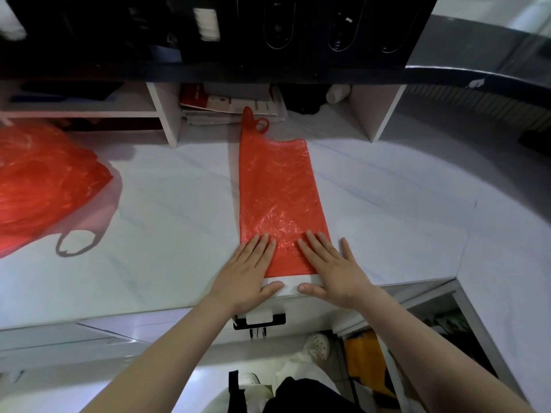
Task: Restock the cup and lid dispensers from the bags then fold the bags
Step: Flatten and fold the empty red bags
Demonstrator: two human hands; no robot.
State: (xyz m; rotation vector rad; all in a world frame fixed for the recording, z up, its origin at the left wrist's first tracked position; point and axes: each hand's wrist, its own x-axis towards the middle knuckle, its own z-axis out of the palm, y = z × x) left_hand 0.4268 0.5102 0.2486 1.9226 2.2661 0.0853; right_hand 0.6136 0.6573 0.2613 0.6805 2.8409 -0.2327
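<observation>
A red plastic bag (278, 192) lies flat as a long narrow strip on the white marble counter (167, 204), its handles pointing away toward the shelf. My left hand (249, 272) presses flat on the strip's near left corner, fingers straight. My right hand (331, 265) presses flat on the near right corner, fingers spread. A second red bag (44, 183) lies crumpled at the far left of the counter. The black dispenser (298, 25) with oval slots stands above at the back.
White shelf dividers (167, 114) stand behind the bag, with stacked papers (232, 110) between them. The counter's front edge runs just under my wrists. A black and white clip (259, 318) hangs below the edge. A white shoe (317, 345) shows on the floor.
</observation>
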